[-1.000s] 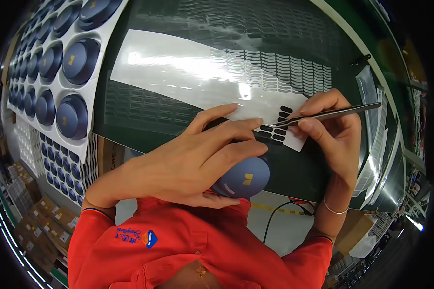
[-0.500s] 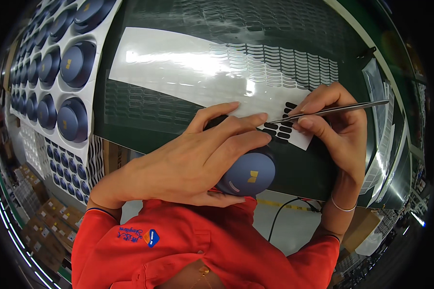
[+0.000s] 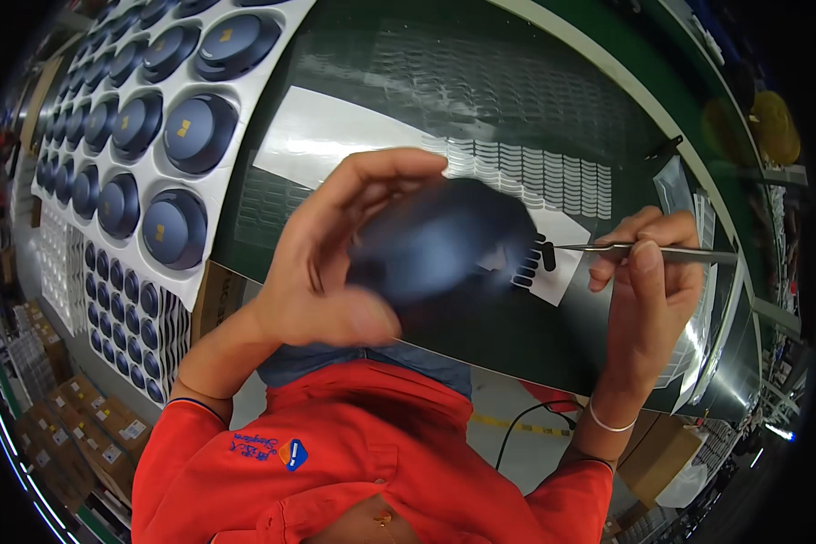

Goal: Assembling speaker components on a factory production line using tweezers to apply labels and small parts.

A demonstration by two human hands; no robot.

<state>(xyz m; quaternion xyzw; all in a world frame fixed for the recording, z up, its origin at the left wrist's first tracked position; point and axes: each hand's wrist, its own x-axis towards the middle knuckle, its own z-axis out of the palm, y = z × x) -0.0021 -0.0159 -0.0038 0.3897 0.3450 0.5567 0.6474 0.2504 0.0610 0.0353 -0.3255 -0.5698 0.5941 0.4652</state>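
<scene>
My left hand (image 3: 304, 245) is curved round a dark blue dome-shaped shell (image 3: 444, 240), held above the table and smeared by motion. The left thumb lies on its near side, and the far fingers are partly hidden behind it. In my right hand (image 3: 657, 281) is a slim pair of metal tweezers (image 3: 712, 257), pinched between thumb and fingers and pointing left. At the tweezers' tip is a small black oval sticker (image 3: 548, 258). Several similar stickers sit in rows on the white backing sheet (image 3: 569, 267) below, partly covered by the shell.
On the left, a white moulded tray (image 3: 247, 94) holds several blue shells. Below it stands a stack of trays with smaller blue pieces (image 3: 122, 313). Clear die-cut sheets (image 3: 517, 172) lie on the dark green table (image 3: 408, 363). Plastic film (image 3: 675, 186) lies at the right edge.
My left hand has raised and turned the shell away from my body. The tweezers have drawn back to the right, with one black sticker at their tip. The whole view has shifted.
</scene>
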